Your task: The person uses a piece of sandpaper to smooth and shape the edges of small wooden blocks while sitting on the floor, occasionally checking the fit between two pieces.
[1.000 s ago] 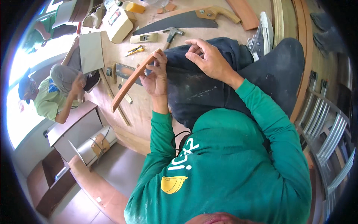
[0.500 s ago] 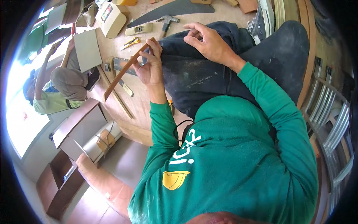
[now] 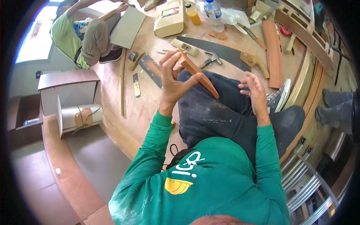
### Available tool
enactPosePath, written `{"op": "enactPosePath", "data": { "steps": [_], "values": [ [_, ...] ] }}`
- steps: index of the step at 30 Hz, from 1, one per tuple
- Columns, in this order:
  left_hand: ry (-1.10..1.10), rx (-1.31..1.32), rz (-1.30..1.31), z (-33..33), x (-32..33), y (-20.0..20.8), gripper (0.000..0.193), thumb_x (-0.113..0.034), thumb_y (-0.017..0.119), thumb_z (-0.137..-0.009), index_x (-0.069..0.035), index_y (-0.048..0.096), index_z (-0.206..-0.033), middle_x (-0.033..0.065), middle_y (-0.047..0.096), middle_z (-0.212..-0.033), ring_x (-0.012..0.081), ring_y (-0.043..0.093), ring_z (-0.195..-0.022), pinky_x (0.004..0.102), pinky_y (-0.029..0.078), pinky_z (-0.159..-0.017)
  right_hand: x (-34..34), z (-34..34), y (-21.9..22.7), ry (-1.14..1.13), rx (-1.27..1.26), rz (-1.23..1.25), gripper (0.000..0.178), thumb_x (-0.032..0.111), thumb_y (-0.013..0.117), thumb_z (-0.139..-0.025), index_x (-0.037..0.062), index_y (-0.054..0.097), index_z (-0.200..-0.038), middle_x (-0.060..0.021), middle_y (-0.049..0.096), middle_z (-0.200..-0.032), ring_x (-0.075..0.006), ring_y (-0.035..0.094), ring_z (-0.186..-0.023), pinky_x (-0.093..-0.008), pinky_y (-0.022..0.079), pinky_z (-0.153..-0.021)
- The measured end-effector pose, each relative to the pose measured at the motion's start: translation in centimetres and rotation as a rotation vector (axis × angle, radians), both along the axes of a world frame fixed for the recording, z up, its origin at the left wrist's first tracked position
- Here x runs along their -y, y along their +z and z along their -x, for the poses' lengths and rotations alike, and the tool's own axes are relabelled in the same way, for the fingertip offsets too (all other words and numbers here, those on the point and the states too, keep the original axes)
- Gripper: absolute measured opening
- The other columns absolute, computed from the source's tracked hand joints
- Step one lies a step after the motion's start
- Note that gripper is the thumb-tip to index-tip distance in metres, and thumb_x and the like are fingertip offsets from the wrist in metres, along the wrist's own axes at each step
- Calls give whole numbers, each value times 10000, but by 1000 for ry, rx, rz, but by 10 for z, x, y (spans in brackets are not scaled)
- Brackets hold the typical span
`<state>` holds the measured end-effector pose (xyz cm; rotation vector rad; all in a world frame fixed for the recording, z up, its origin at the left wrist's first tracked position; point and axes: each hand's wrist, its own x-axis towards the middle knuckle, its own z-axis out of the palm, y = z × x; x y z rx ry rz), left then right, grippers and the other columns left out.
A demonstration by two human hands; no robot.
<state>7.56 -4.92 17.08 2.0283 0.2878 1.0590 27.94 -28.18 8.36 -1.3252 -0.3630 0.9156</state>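
- In hand: the left hand holds up the wood strip, seemingly to look it over or turn it; no tool touches it.
- Next move: a two-handed hold would call for the right hand to come across to the free end.
- The strip sits between left thumb and fingers near its far end, slanting toward the right over the dark trousers.
- Right hand: empty, fingers loosely curled, apart from the strip, to its right.
- Plane and hammer lie beyond.

Green long-sleeved shirt, dark trousers
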Motion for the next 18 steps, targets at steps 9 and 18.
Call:
{"op": "enactPosePath", "data": {
  "steps": [9, 18],
  "values": [
    [158, -13, 229, -9, 0, -4, 864, -85, 969, -780, -80, 485, -1495, 109, 407, -1530, 296, 588, -1366, 388, 667, -967, -22, 59, 26, 269, 558, 68, 597, 252, 815, -955, 10, 583, -1449, -142, 683, -1236, -249, 678, -1120, -382, 547, -962],
    [176, -81, 293, -15, -15, -2, 859, -169, 963, -812, -78, 476, -1514, 113, 430, -1481, 332, 599, -1326, 408, 675, -949, -34, 75, 15, 335, 832, 88, 507, 204, 762, -985, -4, 575, -1407, -209, 608, -1261, -406, 624, -1191, -472, 502, -1023]
  ]
}}
